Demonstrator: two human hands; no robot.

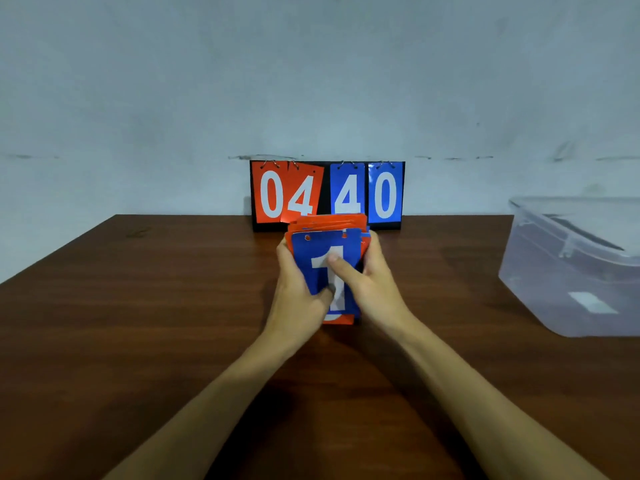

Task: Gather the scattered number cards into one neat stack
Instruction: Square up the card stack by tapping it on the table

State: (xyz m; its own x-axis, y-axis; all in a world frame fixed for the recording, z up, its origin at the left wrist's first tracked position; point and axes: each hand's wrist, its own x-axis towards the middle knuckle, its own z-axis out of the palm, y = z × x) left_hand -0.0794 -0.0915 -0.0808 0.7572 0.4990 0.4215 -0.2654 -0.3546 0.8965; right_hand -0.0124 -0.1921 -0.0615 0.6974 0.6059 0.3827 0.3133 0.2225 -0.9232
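Squaring up seems the step in hand: the left hand (298, 289) and right hand (372, 282) clasp the number cards (323, 261) just before the scoreboard (327, 195), fingers closed around ragged edges. Next, probably tapping them flush on the table (138, 323).

both hands hold a stack of number cards (327, 268) over the middle of the brown table (138, 323), the left hand (298, 289) gripping its 9 o'clock edge and the right hand (372, 285) its 3 o'clock edge with the thumb pressed across the top blue card, which shows a white 1. orange cards poke out unevenly at the stack's 12 and 6 o'clock ends. at 12 o'clock a black scoreboard (327, 195) against the wall reads 04 in orange and 40 in blue, and a clear plastic bin (571, 268) sits at 3 o'clock.
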